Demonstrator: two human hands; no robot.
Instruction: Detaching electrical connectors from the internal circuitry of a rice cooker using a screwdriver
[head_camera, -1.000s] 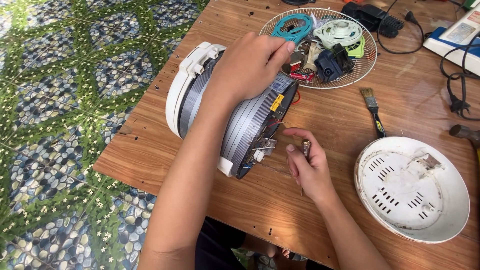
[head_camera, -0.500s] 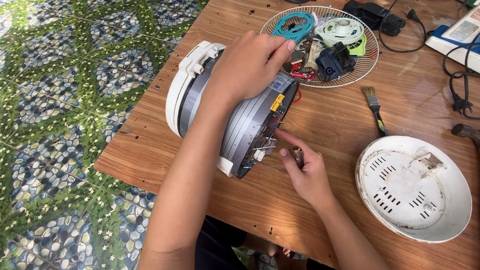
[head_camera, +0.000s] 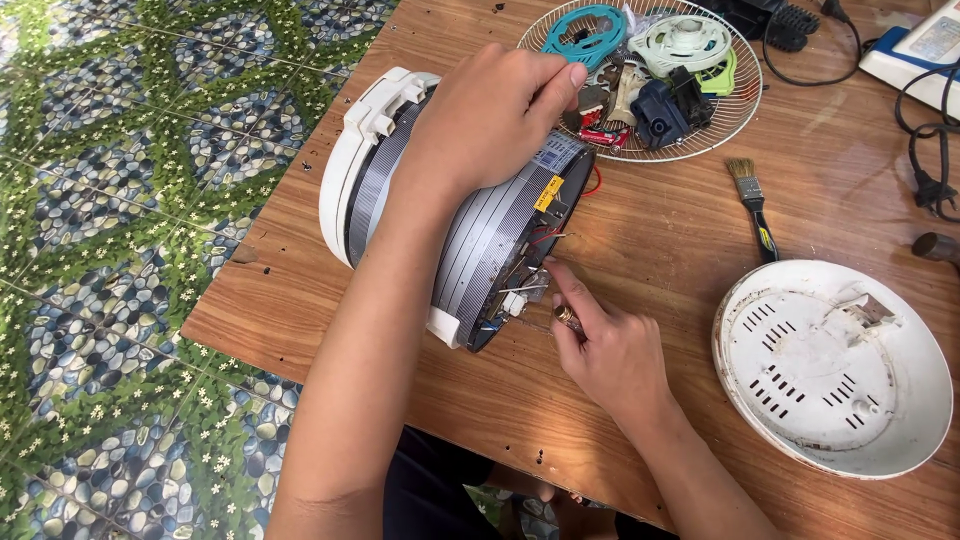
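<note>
cooker body (head_camera: 470, 220), the round housing of an electric rice cooker, lies on its side near the left edge of the wooden counter (head_camera: 640, 260), with its open underside turned to the right, where wires and small parts show. the left hand (head_camera: 490, 115) is laid over the top of the housing, fingers curved down on the ribbed metal wall, pressing it so it does not roll. the right hand (head_camera: 605, 350) is at the open bottom, its fingers pinched on a small metal tool (head_camera: 568, 318), maybe a screwdriver; its tip is hidden among the wires.

the housing looks stiff and rather heavy, and the smooth round wall could roll or slip, so i judge the best hold is from above on the wall or at the white plastic rim (head_camera: 345, 170), never by the thin wires, which look fragile.

the white base cover (head_camera: 830, 370) lies apart at the right. a paintbrush (head_camera: 752, 205) lies near a wire fan guard (head_camera: 740, 60) that holds loose parts.
</note>
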